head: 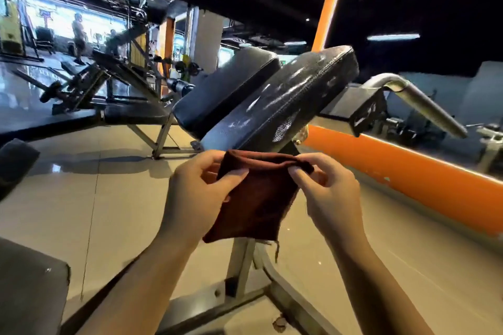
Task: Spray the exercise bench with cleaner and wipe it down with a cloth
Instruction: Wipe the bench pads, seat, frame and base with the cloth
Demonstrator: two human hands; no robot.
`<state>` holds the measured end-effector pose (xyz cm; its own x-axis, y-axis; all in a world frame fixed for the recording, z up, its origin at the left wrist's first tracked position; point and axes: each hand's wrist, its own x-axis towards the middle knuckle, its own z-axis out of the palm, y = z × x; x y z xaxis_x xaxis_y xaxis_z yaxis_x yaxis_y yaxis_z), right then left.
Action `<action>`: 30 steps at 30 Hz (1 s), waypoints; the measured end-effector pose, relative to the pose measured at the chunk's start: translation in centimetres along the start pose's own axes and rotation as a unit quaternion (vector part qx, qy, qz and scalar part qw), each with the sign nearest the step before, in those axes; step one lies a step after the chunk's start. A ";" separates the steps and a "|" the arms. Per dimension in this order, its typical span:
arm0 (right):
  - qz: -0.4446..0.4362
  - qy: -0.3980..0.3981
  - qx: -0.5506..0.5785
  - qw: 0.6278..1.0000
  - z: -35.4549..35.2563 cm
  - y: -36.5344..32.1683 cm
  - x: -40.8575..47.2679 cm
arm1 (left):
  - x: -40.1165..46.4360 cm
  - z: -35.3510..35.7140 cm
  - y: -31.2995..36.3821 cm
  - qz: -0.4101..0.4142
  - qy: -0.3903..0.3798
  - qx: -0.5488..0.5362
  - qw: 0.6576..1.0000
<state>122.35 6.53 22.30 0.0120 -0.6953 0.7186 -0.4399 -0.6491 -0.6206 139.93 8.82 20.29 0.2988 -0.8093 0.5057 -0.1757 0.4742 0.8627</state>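
Grip: left hand [198, 193] and right hand [329, 193] pinched the cloth [255, 198].
Risk: a loose pinch could drop it before the wet bench [280, 100].

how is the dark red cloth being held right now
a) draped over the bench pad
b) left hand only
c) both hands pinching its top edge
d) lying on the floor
c: the left hand and the right hand each pinch the top edge of the cloth, which hangs in the air in front of the bench pad and does not touch it.
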 end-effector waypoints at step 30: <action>-0.336 0.052 -0.393 0.854 -1.9 1.4 9.9 | 12.8 5.3 2.1 -0.124 -0.149 0.263 0.945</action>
<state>120.17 -0.70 29.17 0.4381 -0.1889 0.8788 -0.8324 -0.4543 0.3173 138.42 -2.37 28.52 0.1275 -0.9718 0.1984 -0.6011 0.0834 0.7948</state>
